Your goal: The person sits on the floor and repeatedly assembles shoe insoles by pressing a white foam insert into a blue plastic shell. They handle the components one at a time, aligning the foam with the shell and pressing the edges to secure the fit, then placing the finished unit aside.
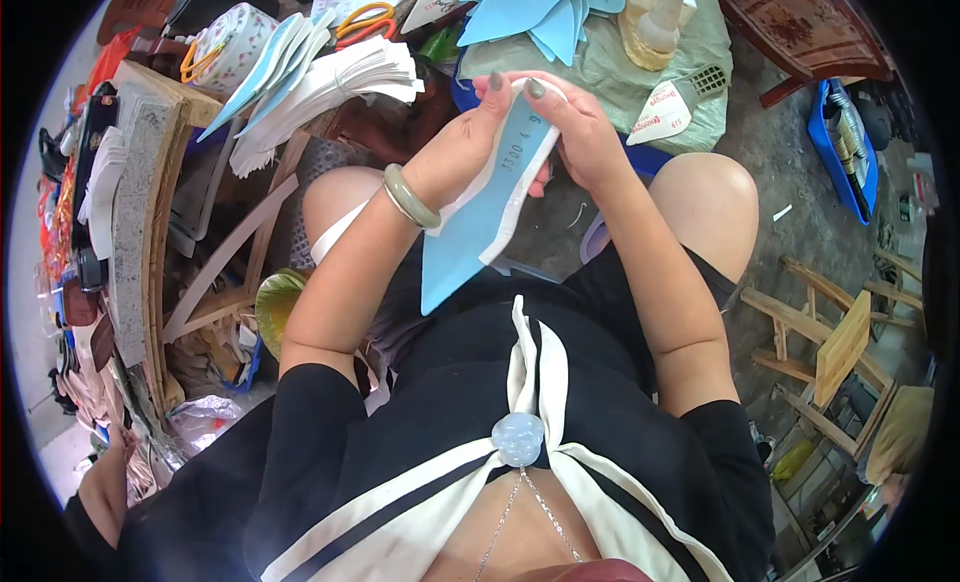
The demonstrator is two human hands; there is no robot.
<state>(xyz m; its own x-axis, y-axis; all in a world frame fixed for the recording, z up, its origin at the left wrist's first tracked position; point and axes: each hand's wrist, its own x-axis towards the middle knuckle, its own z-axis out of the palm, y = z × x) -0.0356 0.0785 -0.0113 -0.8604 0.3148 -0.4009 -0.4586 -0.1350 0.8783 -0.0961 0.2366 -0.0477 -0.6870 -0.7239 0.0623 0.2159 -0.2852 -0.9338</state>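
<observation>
My left hand (468, 137) and my right hand (578, 132) both grip the far end of a pale blue, pointed insole-shaped sheet (478, 222) with a white layer along its right edge. The sheet slopes down toward my lap, its tip over my black skirt. My left thumb and fingers pinch its top corner; my right fingers curl over the white edge. A pale green bangle (410, 197) sits on my left wrist.
A stack of white and blue cut sheets (320, 77) lies at upper left beside orange-handled scissors (365, 22). More blue pieces (540, 12) rest on a grey cloth. A blue tray (845, 147) and wooden frames (830, 342) stand at right.
</observation>
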